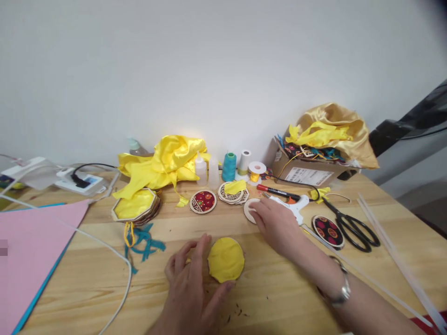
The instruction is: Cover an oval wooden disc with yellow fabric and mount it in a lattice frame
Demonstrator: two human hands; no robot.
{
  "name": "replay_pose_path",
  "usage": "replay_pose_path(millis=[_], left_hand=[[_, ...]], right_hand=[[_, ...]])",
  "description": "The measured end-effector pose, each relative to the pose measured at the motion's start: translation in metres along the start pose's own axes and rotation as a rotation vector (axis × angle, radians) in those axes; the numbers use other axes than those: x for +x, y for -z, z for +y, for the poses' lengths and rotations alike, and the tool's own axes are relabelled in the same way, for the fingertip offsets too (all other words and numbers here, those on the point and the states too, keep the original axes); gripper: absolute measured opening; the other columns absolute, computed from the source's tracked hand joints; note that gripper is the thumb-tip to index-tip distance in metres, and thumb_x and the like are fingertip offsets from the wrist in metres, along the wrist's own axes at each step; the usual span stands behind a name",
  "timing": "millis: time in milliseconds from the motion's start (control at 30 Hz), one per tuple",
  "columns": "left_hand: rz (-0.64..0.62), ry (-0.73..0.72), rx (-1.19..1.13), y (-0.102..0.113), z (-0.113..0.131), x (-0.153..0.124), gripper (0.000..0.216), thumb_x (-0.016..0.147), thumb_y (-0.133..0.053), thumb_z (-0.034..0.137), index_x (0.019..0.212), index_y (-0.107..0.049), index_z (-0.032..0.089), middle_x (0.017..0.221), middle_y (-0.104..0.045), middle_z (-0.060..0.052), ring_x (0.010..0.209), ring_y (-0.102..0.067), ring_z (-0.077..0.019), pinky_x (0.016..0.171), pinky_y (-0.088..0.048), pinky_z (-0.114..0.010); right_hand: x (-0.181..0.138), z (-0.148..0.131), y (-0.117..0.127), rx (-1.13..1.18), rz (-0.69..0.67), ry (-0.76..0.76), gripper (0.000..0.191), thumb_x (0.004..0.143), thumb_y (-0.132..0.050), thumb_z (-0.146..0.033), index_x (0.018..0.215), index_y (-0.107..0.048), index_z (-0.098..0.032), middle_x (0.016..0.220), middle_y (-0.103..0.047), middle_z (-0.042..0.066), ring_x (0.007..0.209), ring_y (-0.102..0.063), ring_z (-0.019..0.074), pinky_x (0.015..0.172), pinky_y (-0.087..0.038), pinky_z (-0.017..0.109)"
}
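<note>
The person sits at a wooden table, and I take the yellow disc near the front edge as my landmark. The left hand lies open just left of the disc, with the forefinger along its upper-left rim and the thumb under its lower rim. It brackets the disc and does not clamp it. The right hand is well apart from the left, up and to the right of the disc. Its fingers rest on a pale round piece, but I cannot tell if they pinch it or only cover it.

Just beyond that hand, further right of the disc, lies a white glue gun, and past it a dark patterned disc and black scissors. Behind the yellow disc, toward the wall, are a red patterned disc and a heap of yellow satin.

To my judgement, the cloth face stays smooth only under light pressure at the rim. The pale piece is thin and flat on the wood, so it lifts more easily from its edge. The gun's nozzle is close to the right fingers, so care is wise there.
</note>
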State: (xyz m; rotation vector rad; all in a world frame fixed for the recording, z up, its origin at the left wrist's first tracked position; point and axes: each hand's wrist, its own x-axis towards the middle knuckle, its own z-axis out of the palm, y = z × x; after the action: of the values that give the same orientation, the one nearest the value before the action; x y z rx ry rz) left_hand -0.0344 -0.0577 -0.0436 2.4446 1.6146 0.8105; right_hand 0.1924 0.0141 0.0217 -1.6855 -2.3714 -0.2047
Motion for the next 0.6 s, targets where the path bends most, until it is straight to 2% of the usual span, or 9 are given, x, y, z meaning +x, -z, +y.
replay_pose_path(millis=[67,133,300,433,533,567,600], left_hand=[[0.025,0.006,-0.012,0.0,-0.001,-0.001,0.075,0.079,-0.06,0.041,0.14,-0.025,0.015,0.129,-0.054,-0.017,0.119,-0.04,-0.0348,0.094,-0.032,-0.053],[0.037,0.011,-0.028,0.0,-0.002,-0.001,0.074,0.08,-0.06,0.041,0.14,-0.026,0.016,0.129,-0.054,-0.017,0.119,-0.04,-0.0343,0.094,-0.033,-0.053],[0.054,0.048,-0.095,-0.001,0.001,-0.003,0.067,0.081,-0.058,0.039,0.138,-0.031,0.017,0.129,-0.052,-0.016,0.121,-0.039,-0.0343,0.097,-0.033,-0.053],[0.099,0.114,-0.175,0.0,0.005,-0.002,0.062,0.082,-0.055,0.037,0.138,-0.034,0.019,0.129,-0.051,-0.015,0.121,-0.039,-0.0341,0.098,-0.033,-0.055],[0.145,0.137,-0.226,0.005,0.005,0.0,0.071,0.082,-0.058,0.036,0.143,-0.025,0.019,0.137,-0.044,-0.016,0.123,-0.04,-0.0333,0.097,-0.038,-0.052],[0.169,0.143,-0.245,0.008,0.004,0.002,0.075,0.082,-0.058,0.036,0.144,-0.021,0.019,0.141,-0.039,-0.017,0.123,-0.041,-0.0328,0.096,-0.04,-0.05],[0.192,0.149,-0.265,0.01,0.003,0.003,0.079,0.082,-0.059,0.037,0.146,-0.017,0.018,0.144,-0.035,-0.018,0.122,-0.042,-0.0324,0.094,-0.042,-0.048]], right_hand=[[0.028,0.002,-0.005,-0.053,-0.007,0.027,0.018,0.09,-0.047,-0.014,0.098,-0.062,-0.019,0.091,-0.063,0.007,0.083,-0.056,0.0195,0.063,-0.036,0.027],[0.049,0.002,-0.012,-0.061,-0.018,0.038,0.023,0.086,-0.048,-0.008,0.1,-0.062,-0.019,0.096,-0.062,0.009,0.085,-0.055,0.0201,0.062,-0.035,0.027],[0.073,0.003,-0.028,-0.025,-0.056,0.038,0.024,0.083,-0.046,-0.001,0.09,-0.064,-0.015,0.096,-0.061,0.012,0.085,-0.055,0.0211,0.058,-0.035,0.027],[0.07,0.0,-0.019,0.072,-0.024,0.015,0.02,0.088,-0.045,-0.006,0.086,-0.062,-0.014,0.099,-0.062,0.011,0.086,-0.056,0.0192,0.062,-0.039,0.026],[0.051,-0.016,-0.002,0.195,0.003,0.04,0.017,0.093,-0.043,-0.012,0.088,-0.059,-0.017,0.095,-0.062,0.006,0.085,-0.057,0.0147,0.07,-0.043,0.024],[0.042,-0.024,0.005,0.269,0.003,0.076,0.016,0.093,-0.044,-0.013,0.088,-0.058,-0.018,0.094,-0.062,0.004,0.085,-0.057,0.0128,0.071,-0.044,0.022],[0.032,-0.032,0.011,0.478,0.009,0.117,0.014,0.092,-0.046,-0.012,0.086,-0.058,-0.017,0.093,-0.062,0.003,0.084,-0.057,0.0125,0.073,-0.044,0.022]])
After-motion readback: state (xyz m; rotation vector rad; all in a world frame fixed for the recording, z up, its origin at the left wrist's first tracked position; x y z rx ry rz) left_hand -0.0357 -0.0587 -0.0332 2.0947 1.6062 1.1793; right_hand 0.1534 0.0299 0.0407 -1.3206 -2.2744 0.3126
